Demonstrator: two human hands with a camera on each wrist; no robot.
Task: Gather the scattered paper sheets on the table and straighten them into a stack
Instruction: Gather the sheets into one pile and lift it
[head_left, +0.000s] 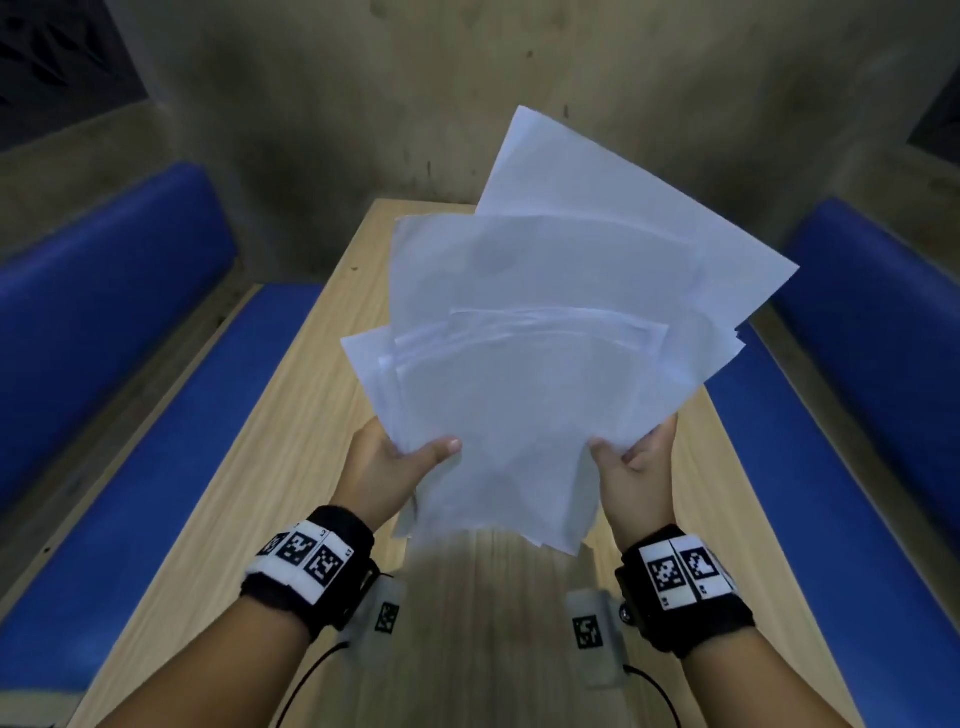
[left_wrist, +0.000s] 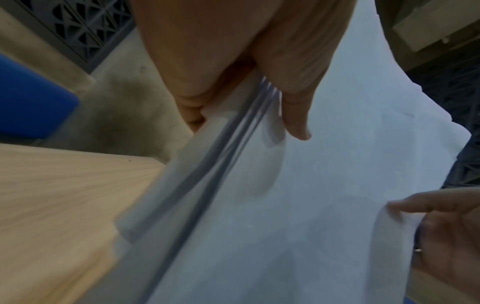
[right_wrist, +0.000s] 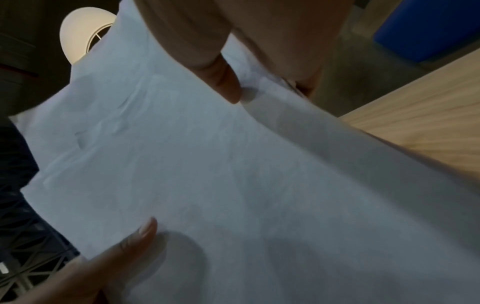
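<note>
Several white paper sheets (head_left: 545, 332) are fanned out unevenly and lifted above the wooden table (head_left: 291, 457). My left hand (head_left: 395, 462) grips the bundle at its lower left edge, thumb on top and fingers behind. At the lower right edge my right hand (head_left: 636, 460) pinches the sheets the same way. The left wrist view shows the sheets' layered edges (left_wrist: 215, 164) under my left thumb (left_wrist: 296, 115), with the right hand (left_wrist: 446, 226) at the far side. In the right wrist view my right thumb (right_wrist: 226, 82) presses the top sheet (right_wrist: 207, 164); the left thumb (right_wrist: 140, 234) shows lower down.
Blue padded benches (head_left: 104, 364) (head_left: 872, 332) run along both sides of the narrow table. A grey concrete wall (head_left: 363, 104) stands past the table's far end. No loose sheet shows on the visible wood.
</note>
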